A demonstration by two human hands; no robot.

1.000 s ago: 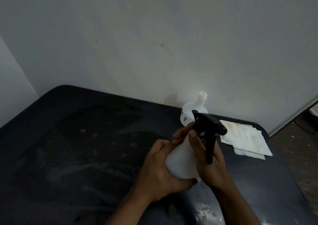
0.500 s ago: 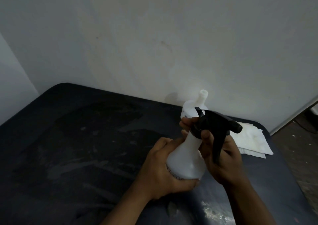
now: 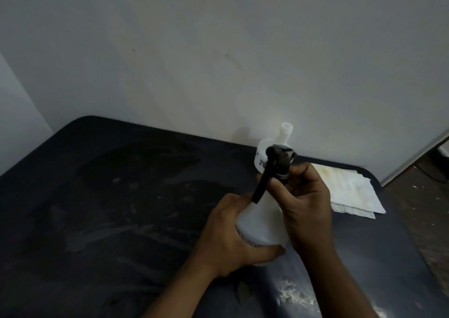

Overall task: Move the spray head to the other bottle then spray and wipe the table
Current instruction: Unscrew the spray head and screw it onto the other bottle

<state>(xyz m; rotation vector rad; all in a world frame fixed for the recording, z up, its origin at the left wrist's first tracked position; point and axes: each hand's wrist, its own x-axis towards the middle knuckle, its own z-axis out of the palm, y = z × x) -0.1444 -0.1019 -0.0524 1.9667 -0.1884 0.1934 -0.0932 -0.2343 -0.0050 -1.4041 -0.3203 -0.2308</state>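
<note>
My left hand [image 3: 226, 235] wraps the body of a white plastic bottle [image 3: 261, 220] that stands on the dark table [image 3: 109, 208]. A black spray head [image 3: 277, 164] sits on that bottle's neck, blurred, its trigger hanging down to the left. My right hand [image 3: 305, 201] is closed around the collar of the spray head. Behind them, against the wall, stands a second white bottle [image 3: 283, 135] with a bare open neck and no head.
A folded white cloth [image 3: 349, 191] with yellowish stains lies at the table's back right corner. The table's surface shows dried smears and a pale crumbly patch [image 3: 291, 296] near the front. A white wall rises right behind the table. Floor shows at the right.
The spray head has turned on the bottle's neck: its trigger, which hung to the right, now hangs to the left. My right hand has shifted its grip at the collar. The left hand has stayed put.
</note>
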